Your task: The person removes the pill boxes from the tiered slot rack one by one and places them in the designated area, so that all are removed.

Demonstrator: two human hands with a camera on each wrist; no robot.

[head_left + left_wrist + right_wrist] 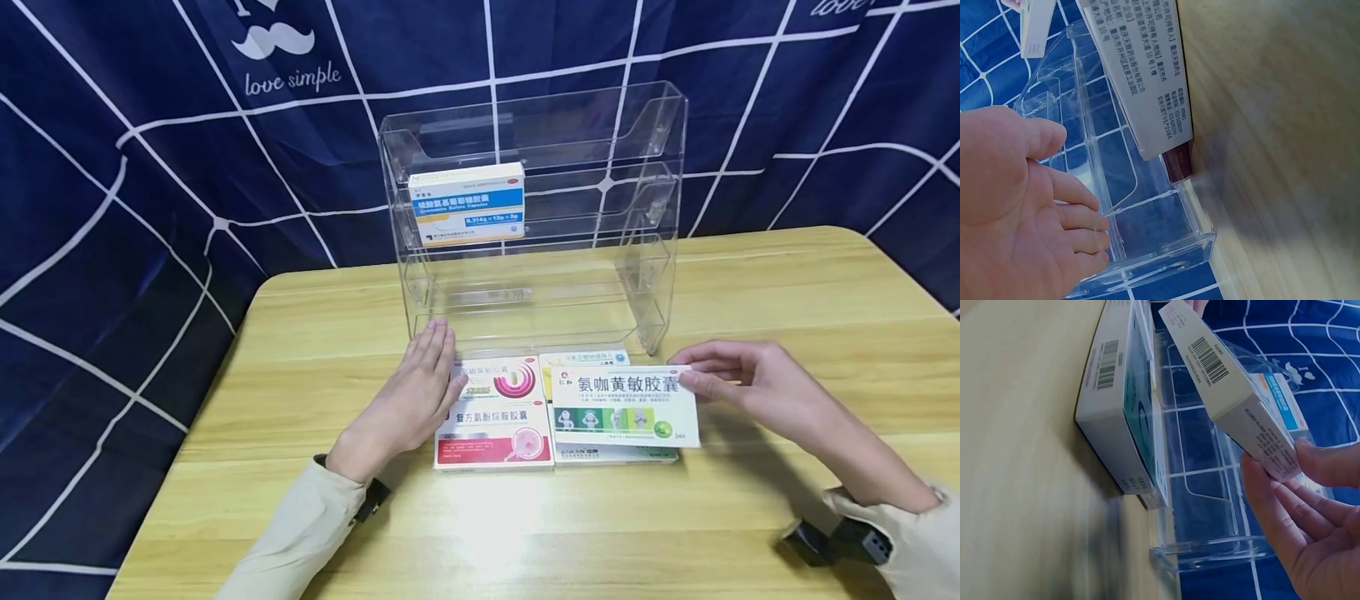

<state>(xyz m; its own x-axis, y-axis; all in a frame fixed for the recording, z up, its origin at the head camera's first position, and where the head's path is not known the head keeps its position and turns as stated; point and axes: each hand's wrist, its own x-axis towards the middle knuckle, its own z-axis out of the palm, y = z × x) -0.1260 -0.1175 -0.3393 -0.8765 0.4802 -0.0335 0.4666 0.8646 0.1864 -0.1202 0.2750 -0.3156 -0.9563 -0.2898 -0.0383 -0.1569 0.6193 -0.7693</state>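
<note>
Pale wood-grained table [795, 300]; left hand [408, 400] straight-fingered, empty; right hand [768, 392] pinching a flat, rectangular box [622, 408].

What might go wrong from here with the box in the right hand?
The right hand pinches the white-and-green box near one end, so it could slip. Held over other boxes, it might nudge them askew. The transparent rack has faint edges, so the box could catch on one.
</note>
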